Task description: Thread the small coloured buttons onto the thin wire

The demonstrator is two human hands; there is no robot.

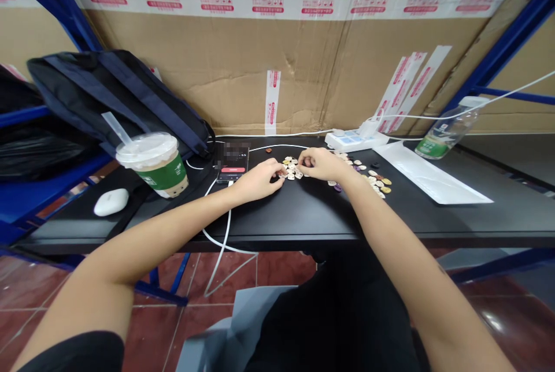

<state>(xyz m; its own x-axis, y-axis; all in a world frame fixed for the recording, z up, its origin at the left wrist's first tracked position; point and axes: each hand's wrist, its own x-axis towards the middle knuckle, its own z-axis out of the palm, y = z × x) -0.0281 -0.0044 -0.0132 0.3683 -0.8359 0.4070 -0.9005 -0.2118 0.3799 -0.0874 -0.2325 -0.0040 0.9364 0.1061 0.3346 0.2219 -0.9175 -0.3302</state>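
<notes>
Small flat button-like pieces, mostly cream with dark marks, lie in a pile (291,168) on the black table, between my two hands. My left hand (260,180) rests at the pile's left side, its fingers curved and the thumb apart from them; nothing shows in its grasp. Over the pile's right side, my right hand (319,164) has its fingers bent down and drawn together. Whatever is at those fingertips is too small to make out. More pieces (376,181) in cream, yellow, brown and purple are scattered beyond my right wrist, partly hidden by it.
A phone (234,171) with a white cable lies left of my left hand. Farther left are a lidded drink cup (162,167), a white earbud case (111,202) and a backpack (125,100). Rightward are a power strip (353,141), a white packet (429,175) and a bottle (444,132).
</notes>
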